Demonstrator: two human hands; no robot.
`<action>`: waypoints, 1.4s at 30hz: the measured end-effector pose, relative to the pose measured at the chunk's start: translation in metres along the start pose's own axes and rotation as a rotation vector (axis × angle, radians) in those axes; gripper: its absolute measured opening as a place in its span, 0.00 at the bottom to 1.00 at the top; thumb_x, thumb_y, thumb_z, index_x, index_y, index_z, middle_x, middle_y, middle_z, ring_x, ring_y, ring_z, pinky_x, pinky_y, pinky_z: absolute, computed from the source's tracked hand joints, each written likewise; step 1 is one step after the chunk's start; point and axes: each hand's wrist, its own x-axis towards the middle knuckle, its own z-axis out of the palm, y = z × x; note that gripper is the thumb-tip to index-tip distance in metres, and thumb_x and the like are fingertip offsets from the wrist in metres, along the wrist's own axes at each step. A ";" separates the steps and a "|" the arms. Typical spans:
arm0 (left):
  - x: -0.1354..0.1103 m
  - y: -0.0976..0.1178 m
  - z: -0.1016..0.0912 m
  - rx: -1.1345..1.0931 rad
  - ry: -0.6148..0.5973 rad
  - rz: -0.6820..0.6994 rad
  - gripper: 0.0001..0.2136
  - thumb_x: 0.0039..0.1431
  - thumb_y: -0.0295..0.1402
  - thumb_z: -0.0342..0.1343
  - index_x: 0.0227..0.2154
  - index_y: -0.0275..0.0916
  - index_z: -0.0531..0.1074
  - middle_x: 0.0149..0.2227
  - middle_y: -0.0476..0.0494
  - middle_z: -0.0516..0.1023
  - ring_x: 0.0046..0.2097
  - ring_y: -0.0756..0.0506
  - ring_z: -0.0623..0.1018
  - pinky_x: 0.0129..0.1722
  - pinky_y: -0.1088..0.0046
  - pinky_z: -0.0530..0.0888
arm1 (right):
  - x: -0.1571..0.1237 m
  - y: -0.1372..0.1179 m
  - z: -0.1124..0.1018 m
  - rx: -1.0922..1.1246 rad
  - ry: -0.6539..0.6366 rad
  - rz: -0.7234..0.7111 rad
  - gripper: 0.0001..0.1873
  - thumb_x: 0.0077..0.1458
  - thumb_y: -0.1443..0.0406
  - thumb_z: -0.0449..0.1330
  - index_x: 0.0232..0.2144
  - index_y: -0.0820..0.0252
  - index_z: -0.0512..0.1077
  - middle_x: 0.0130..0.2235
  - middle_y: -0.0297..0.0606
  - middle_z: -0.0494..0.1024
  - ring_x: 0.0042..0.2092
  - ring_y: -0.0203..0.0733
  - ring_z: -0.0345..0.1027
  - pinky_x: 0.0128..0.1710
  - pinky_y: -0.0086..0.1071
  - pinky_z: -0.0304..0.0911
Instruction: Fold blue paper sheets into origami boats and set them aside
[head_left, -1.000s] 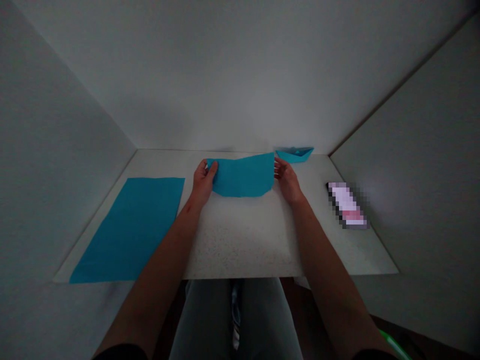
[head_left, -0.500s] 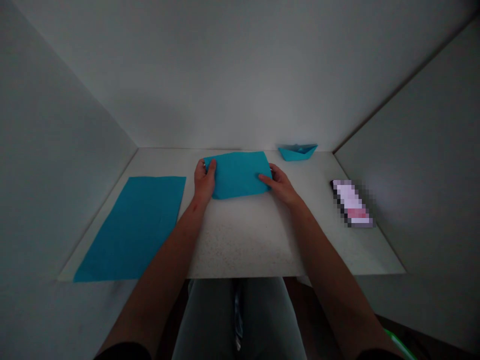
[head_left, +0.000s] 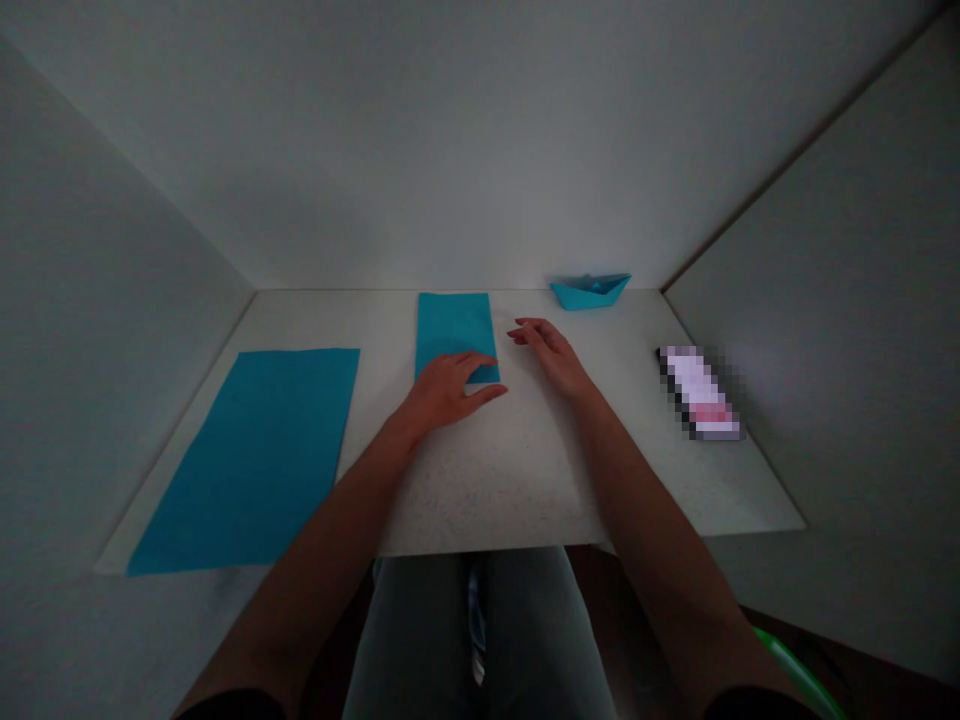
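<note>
On the speckled white counter [head_left: 487,480], the folded teal paper [head_left: 454,335] lay narrower than before, now a crisp flat rectangle. The left hand [head_left: 442,392] rested open on its near edge; the right hand [head_left: 547,355] had drawn apart, seemingly touching nothing in the dim light. A larger teal sheet [head_left: 255,460] lay leftward, a paper boat [head_left: 590,292] beyond.
</note>
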 end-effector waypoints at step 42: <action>-0.002 -0.043 0.004 0.040 0.185 -0.301 0.47 0.44 0.47 0.80 0.65 0.45 0.62 0.62 0.32 0.76 0.63 0.28 0.74 0.68 0.43 0.64 | -0.011 0.014 -0.030 -0.848 0.189 -0.007 0.49 0.52 0.28 0.66 0.60 0.56 0.75 0.61 0.60 0.72 0.63 0.77 0.65 0.62 0.70 0.57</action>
